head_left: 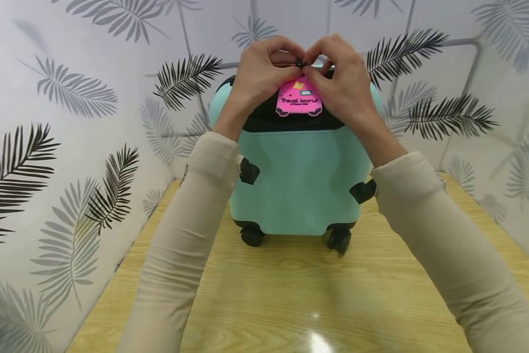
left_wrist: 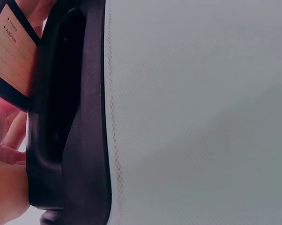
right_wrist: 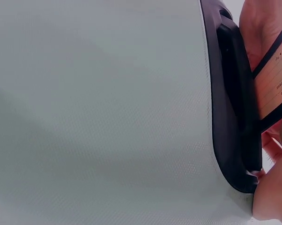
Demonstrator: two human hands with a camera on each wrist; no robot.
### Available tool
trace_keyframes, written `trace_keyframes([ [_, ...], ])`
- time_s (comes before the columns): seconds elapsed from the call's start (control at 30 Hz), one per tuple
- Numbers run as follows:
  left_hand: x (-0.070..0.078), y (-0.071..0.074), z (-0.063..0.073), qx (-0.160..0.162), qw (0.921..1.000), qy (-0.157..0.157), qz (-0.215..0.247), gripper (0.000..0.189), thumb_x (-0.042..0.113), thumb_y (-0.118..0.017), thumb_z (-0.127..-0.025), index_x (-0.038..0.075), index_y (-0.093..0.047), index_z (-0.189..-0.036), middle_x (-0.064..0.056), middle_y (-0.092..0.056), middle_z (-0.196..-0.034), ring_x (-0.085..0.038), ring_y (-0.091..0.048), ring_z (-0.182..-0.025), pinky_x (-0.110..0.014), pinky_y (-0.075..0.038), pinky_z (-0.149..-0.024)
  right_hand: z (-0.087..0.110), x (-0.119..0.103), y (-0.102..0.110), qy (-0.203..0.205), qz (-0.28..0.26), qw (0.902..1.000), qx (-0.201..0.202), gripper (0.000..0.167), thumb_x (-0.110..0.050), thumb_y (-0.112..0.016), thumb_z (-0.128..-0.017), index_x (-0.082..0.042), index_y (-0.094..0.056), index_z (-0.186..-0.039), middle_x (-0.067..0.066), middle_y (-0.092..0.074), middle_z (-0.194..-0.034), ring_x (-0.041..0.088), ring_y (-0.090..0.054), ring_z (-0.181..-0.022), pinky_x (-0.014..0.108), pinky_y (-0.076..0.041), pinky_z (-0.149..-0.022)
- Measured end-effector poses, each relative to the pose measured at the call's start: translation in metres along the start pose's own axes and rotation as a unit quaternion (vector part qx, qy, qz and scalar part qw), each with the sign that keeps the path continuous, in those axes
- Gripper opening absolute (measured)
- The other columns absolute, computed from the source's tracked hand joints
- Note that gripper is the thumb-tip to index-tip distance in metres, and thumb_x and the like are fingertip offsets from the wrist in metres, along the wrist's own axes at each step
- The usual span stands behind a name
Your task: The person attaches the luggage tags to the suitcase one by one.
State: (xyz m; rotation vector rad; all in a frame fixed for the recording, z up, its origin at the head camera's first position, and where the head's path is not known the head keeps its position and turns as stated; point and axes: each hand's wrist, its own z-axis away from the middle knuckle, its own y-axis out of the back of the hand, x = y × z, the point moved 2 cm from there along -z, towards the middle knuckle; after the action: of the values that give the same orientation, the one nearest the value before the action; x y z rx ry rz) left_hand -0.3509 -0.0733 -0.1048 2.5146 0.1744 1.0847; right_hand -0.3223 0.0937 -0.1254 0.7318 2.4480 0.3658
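A mint-green suitcase (head_left: 304, 181) stands upright, its black handle (left_wrist: 45, 140) along the top. In front of the handle hangs a pink luggage tag (head_left: 298, 103) printed "Travel World". Its back, a card with Name, Address and Tel lines in a dark frame, faces the left wrist view. My left hand (head_left: 266, 68) pinches the tag's small black strap (head_left: 300, 63) from the left. From the other side, my right hand (head_left: 341, 78) pinches the same strap, the fingertips of both hands nearly meeting. The fingers hide most of the strap.
Under the suitcase is a wood-grain table (head_left: 255, 304). Black wheels (head_left: 252, 236) support the suitcase at its lower corners. Behind and at both sides hangs a pale leaf-patterned backdrop (head_left: 70, 137). A dark wrist mount (head_left: 249, 171) sits at the left cuff, another (head_left: 363, 191) at the right cuff.
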Motion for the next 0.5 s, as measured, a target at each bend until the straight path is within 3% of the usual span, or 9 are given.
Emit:
trace_keyframes([
  [0.23, 0.0006, -0.0029, -0.0004, 0.012, 0.9998, -0.014, -0.004, 0.020, 0.002, -0.080, -0.089, 0.000, -0.076, -0.109, -0.011, -0.079, -0.107, -0.011, -0.075, -0.100, -0.023, -0.054, -0.088, 0.0002, 0.0050, 0.0000, 0.025, -0.009, 0.9996, 0.002, 0.012, -0.012, -0.069, -0.098, -0.009, -0.074, -0.108, -0.001, -0.067, -0.110, 0.008, -0.055, -0.085, 0.022, -0.040, -0.083],
  [0.5, 0.0007, -0.0017, 0.0010, 0.016, 0.9992, -0.008, -0.035, 0.021, 0.005, -0.078, -0.091, 0.003, -0.077, -0.112, -0.008, -0.079, -0.110, -0.012, -0.073, -0.098, -0.022, -0.054, -0.087, -0.0011, 0.0065, -0.0007, 0.038, -0.010, 0.9992, 0.006, 0.014, -0.016, -0.068, -0.100, -0.008, -0.074, -0.110, 0.001, -0.072, -0.117, 0.006, -0.056, -0.083, 0.023, -0.040, -0.081],
])
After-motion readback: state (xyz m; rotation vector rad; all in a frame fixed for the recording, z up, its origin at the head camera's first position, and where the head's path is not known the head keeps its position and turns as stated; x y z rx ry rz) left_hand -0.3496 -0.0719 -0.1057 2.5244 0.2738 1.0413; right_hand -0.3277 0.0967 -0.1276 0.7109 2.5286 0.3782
